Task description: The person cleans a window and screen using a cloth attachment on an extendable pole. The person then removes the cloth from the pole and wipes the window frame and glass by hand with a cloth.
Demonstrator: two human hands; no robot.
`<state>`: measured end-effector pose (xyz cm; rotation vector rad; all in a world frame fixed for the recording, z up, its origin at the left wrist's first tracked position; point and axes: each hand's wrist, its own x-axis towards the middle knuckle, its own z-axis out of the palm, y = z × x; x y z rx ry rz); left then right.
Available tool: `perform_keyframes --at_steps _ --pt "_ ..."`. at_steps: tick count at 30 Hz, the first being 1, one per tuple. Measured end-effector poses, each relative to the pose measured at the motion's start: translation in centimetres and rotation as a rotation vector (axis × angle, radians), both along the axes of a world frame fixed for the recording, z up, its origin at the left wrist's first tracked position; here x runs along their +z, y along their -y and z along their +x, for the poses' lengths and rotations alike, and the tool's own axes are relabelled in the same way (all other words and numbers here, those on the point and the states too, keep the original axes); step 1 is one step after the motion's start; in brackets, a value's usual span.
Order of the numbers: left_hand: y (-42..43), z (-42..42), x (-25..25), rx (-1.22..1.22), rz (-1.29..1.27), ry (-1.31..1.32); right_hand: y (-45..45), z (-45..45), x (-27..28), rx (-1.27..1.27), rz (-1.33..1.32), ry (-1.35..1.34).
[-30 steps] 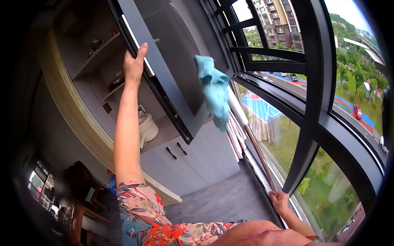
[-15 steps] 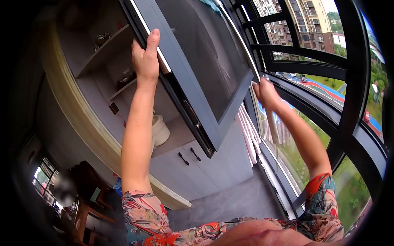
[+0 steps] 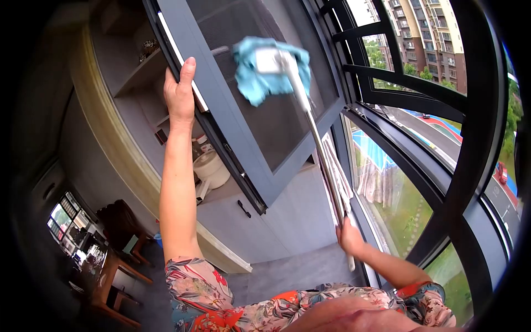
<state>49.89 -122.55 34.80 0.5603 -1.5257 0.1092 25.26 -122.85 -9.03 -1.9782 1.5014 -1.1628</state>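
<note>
My left hand [image 3: 180, 95] is closed round the edge of a grey-framed screen sash [image 3: 221, 105], thumb on its front side. A long metal pole [image 3: 326, 166] is gripped near its lower end by my right hand [image 3: 350, 239]. At the pole's upper end a white mop head [image 3: 271, 60] carries a teal cloth [image 3: 260, 83], which lies over the dark mesh of the sash. The cloth is slightly blurred, and whether it presses on the mesh cannot be told.
Behind the sash are shelves [image 3: 141, 69], a cream pot [image 3: 211, 169] and a grey cabinet [image 3: 276, 221]. Striped cloth [image 3: 334, 166] hangs by the dark window frame [image 3: 437, 210] at right. A wooden table [image 3: 105, 282] stands at lower left.
The teal cloth has come down from the top edge of the view onto the mesh area. My right hand has moved down with the pole. My left hand still holds the sash.
</note>
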Motion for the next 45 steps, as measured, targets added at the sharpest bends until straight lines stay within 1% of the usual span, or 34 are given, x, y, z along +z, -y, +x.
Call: perform_keyframes --at_steps 1,4,6,7,8,9,10,11,12,13,14,16,17,18,20,21,22,24,26,28,30,31,32,33,34,35,36,37,38,39,41,42,44,45 --pt "-0.7 -0.3 0.0 0.013 0.024 -0.004 -4.9 -0.5 0.3 0.06 0.206 -0.008" --pt "-1.4 -0.9 -1.2 0.742 -0.443 0.153 -9.0 -2.1 -6.6 0.044 0.206 -0.087" --pt "-4.9 -3.5 -4.5 0.709 -0.647 0.299 -8.9 -2.3 -7.9 0.014 0.177 -0.093" --pt "-5.8 -5.4 -7.8 0.52 -0.591 0.251 -8.0 -2.1 -7.5 0.017 0.106 -0.07" --pt "-5.6 -6.6 -11.5 0.305 -0.422 0.27 -7.0 -1.7 -6.1 0.021 0.038 -0.051" --pt "-5.7 -8.5 -15.1 0.201 -0.138 0.322 -6.1 -1.2 -3.9 0.026 -0.086 0.004" --pt "-4.8 -10.1 -18.3 0.123 0.067 0.346 -4.9 -0.7 -1.0 0.042 -0.031 0.045" --pt "-3.4 -11.1 -21.3 0.095 0.301 0.307 -4.0 -0.4 1.7 0.069 -0.097 0.081" --pt "-0.5 -11.1 -24.5 0.065 0.432 0.279 -3.6 -0.2 4.5 0.094 -0.098 0.118" --pt "0.8 -11.7 -25.6 -0.061 0.601 0.154 -3.6 -0.1 6.5 0.116 -0.098 0.136" --pt "1.7 -12.4 -25.7 -0.194 0.761 0.028 -3.5 -0.1 8.2 0.138 -0.103 0.152" --pt "2.3 -13.5 -24.1 -0.527 0.894 -0.083 -4.2 -0.5 9.9 0.158 -0.1 0.159" --pt "2.3 -14.2 -23.2 -0.661 0.887 -0.132 -3.9 -0.7 9.3 0.191 -0.098 0.213" --pt "2.4 -15.2 -22.5 -0.638 0.878 -0.154 -3.9 -1.2 9.0 0.187 -0.112 0.194" --pt "2.8 -16.6 -22.6 -0.597 0.847 -0.183 -5.4 -2.1 9.3 0.319 0.076 0.4" --pt "2.4 -17.4 -22.6 -0.605 0.823 -0.255 -5.8 -2.6 8.8 0.32 0.024 0.376" --pt "3.0 -17.8 -23.0 -0.662 0.751 -0.315 -5.7 -2.8 6.8 0.357 -0.051 0.433" --pt "4.3 -18.0 -23.0 -0.713 0.741 -0.438 -7.7 -2.4 4.2 0.483 0.205 0.751" --pt "5.0 -18.2 -22.3 -0.688 0.702 -0.443 -10.2 -2.1 3.0 0.497 0.288 0.868" --pt "5.1 -18.5 -21.0 -0.702 0.672 -0.448 -10.5 -1.9 1.3 0.451 0.23 0.98" --pt "5.2 -19.0 -19.6 -0.698 0.67 -0.447 -11.4 -2.4 1.7 0.397 0.133 1.052" --pt "5.3 -19.4 -18.8 -0.713 0.664 -0.456 -10.9 -3.1 1.7 0.376 0.086 0.971" --pt "5.4 -19.7 -18.1 -0.729 0.659 -0.463 -11.2 -3.9 3.2 0.35 0.071 0.972" --pt "5.7 -20.0 -17.4 -0.787 0.675 -0.431 -10.0 -4.6 2.8 0.308 -0.012 0.927" --pt "5.4 -19.8 -16.6 -0.735 0.718 -0.33 -8.8 -5.1 2.6 0.266 -0.096 0.881" --pt "4.9 -19.4 -15.7 -0.602 0.687 -0.173 -7.8 -5.1 3.7 0.162 -0.285 0.795" --pt "4.4 -18.7 -14.8 -0.467 0.65 -0.018 -7.5 -6.0 5.0 0.152 -0.343 0.687" --pt "3.9 -17.6 -14.3 -0.32 0.5 0.113 -7.1 -6.9 6.3 0.137 -0.403 0.583" --pt "1.8 -16.4 -13.0 -0.126 0.246 0.216 -6.6 -7.1 7.1 0.145 -0.408 0.562" --pt "-1.2 -15.3 -11.2 -0.018 0.096 0.231 -6.0 -7.3 8.0 0.153 -0.414 0.542" --pt "-3.5 -11.7 -8.4 0.137 -0.362 0.244 -4.4 -7.5 9.4 0.185 -0.412 0.518" --pt "-5.5 -10.2 -7.0 0.205 -0.463 0.243 -3.6 -7.4 10.3 0.212 -0.404 0.512" --pt "-7.4 -7.6 -5.5 0.162 -0.461 0.133 -1.9 -6.8 13.6 0.141 -0.634 0.391" --pt "-8.5 -6.3 -5.0 0.131 -0.493 0.175 -1.1 -6.9 15.0 0.17 -0.477 0.425"
